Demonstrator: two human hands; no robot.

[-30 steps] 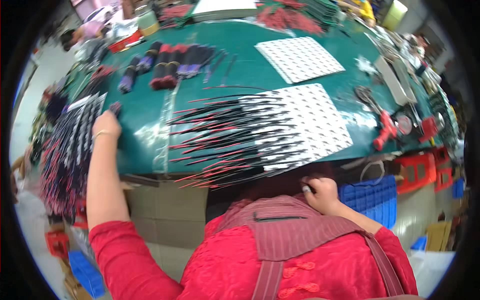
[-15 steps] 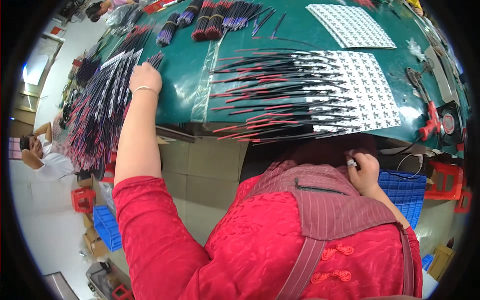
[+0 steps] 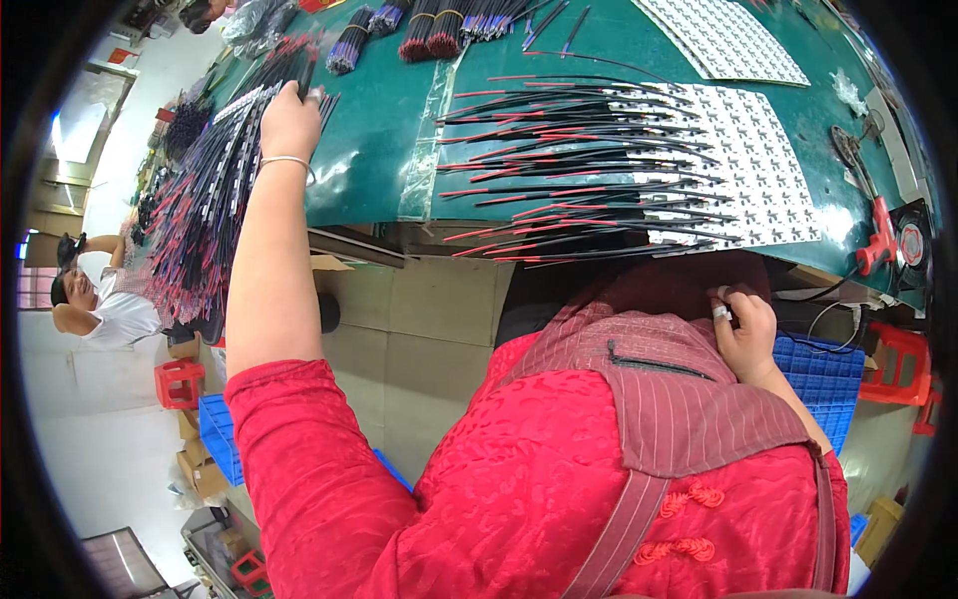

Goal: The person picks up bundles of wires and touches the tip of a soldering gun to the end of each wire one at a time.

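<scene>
At the left end of the bench, my left hand (image 3: 290, 125) is closed at the right edge of a thick pile of black wires (image 3: 205, 205) with red and blue-purple ends. Dark wires show beside and beyond its fingers, which are partly hidden. My right hand (image 3: 746, 329) stays low by the dark red apron (image 3: 639, 349), under the bench edge, fingers curled together; whatever they hold is hidden. White tape wraps one of its fingers. Before me lies a white printed sheet (image 3: 763, 165) with a row of red-tipped black wires (image 3: 559, 140) lying on it, their ends pointing left.
Banded wire bundles (image 3: 349, 42) line the far side of the green bench (image 3: 374, 180). More white sheets (image 3: 733, 40) are stacked at the far right. Red-handled pliers (image 3: 878, 235) lie near the right edge. Another person (image 3: 95, 299) is at the left, and a blue crate (image 3: 818, 384) stands below.
My left hand has shifted slightly farther away along the edge of the wire pile. The view has turned a little. My right hand still rests by the apron, fingers curled.
</scene>
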